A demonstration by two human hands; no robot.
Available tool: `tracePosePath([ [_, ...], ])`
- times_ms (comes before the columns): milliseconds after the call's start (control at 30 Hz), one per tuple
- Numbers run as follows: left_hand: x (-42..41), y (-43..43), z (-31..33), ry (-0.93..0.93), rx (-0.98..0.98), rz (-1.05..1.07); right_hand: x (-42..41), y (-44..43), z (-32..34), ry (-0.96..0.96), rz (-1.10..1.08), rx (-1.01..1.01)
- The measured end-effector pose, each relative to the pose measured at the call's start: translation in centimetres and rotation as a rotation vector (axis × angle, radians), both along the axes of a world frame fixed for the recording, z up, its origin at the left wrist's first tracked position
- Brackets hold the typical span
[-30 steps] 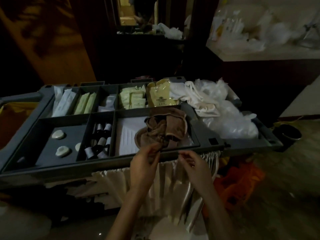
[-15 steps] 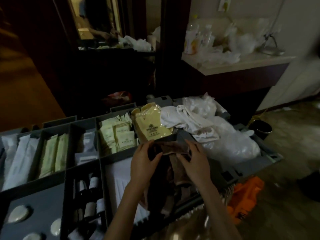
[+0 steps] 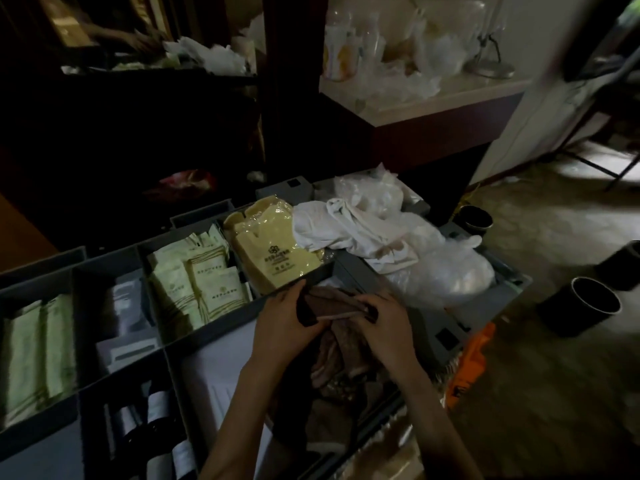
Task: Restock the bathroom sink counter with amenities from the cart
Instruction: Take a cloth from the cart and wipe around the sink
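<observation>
Left hand and right hand pinched the upper edge of the brown cloth over the cart's near compartment; it appeared light, soft and limp, best held along that edge.

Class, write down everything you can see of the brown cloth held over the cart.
The brown cloth looks like soft, thin fabric, dull brown with darker patches. Its top edge is stretched between the left hand and right hand, which both grip it; the rest hangs in crumpled folds over the front compartment of the cart. Dim light hides finer detail.
</observation>
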State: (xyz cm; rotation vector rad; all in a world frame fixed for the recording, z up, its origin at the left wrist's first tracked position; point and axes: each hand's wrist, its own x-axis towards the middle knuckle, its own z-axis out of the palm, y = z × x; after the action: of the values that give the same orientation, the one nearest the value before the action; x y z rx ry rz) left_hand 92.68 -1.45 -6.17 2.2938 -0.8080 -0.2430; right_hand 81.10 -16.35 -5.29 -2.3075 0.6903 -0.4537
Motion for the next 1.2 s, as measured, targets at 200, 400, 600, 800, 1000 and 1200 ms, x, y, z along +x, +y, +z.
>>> tracePosePath([
  [200, -0.2, -0.5, 4.5, 0.018, 0.019, -0.143, -3.4, -0.8, 2.4, -0.114, 0.093, 0.139],
  [400, -3.7, -3.6, 9.2, -0.049, -0.279, -0.264, -9.9, -2.2, 7.9, -0.22, 0.162, 0.35],
  [600, -9.5, -8.4, 13.1, -0.099, -0.465, -0.633, -18.1, -2.6, 9.9, -0.591, -0.162, 0.439],
  [800, -18.9, -12.7, 16.1, -0.025, -0.618, -0.996, -26.7, 0.7, 11.3, -0.596, -0.406, 0.521],
  [1000, -28.1, -14.6, 16.0, 0.19, -0.613, -1.33, -34.9, 5.8, 11.7, -0.895, -0.758, 0.496],
  [1200, -35.7, -14.6, 12.4, 0.163, -0.395, -1.589, -43.0, 9.0, 10.1, -0.9, -1.167, 0.212],
])
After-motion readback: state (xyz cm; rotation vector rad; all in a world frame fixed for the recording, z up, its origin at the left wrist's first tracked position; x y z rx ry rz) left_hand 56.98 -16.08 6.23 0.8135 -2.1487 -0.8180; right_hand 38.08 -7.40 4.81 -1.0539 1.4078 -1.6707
